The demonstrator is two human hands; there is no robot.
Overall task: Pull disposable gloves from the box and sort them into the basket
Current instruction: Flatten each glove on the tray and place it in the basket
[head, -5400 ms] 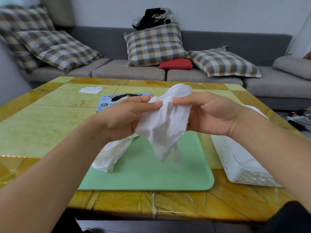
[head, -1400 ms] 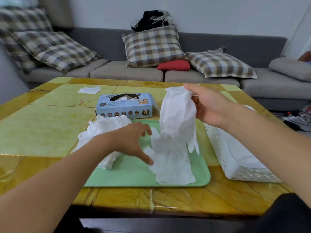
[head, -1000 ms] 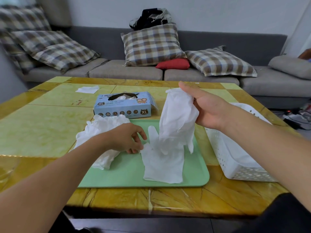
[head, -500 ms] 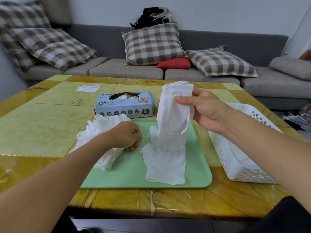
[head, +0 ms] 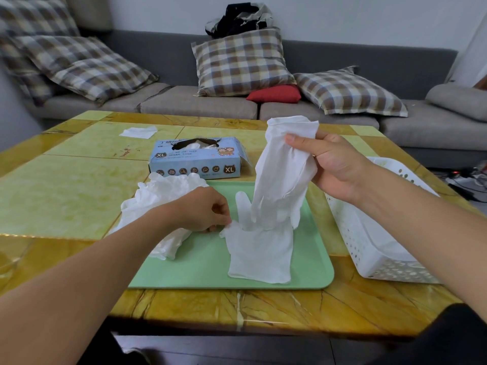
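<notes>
Tray (head: 210, 270) – limp white glove (head: 284, 169)

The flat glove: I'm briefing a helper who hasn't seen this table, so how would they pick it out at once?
Find the green tray on the yellow table. The flat glove lies on the tray's right half, cuff toward the viewer. Unlike the crumpled pile at the tray's left or the glove hanging from the right hand, it is spread out smooth.

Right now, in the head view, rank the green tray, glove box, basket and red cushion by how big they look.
1. Tray, largest.
2. Basket, though the right arm hides part of it.
3. Glove box.
4. Red cushion, smallest, but it lies farthest from the camera, so its real size is unsure.
</notes>
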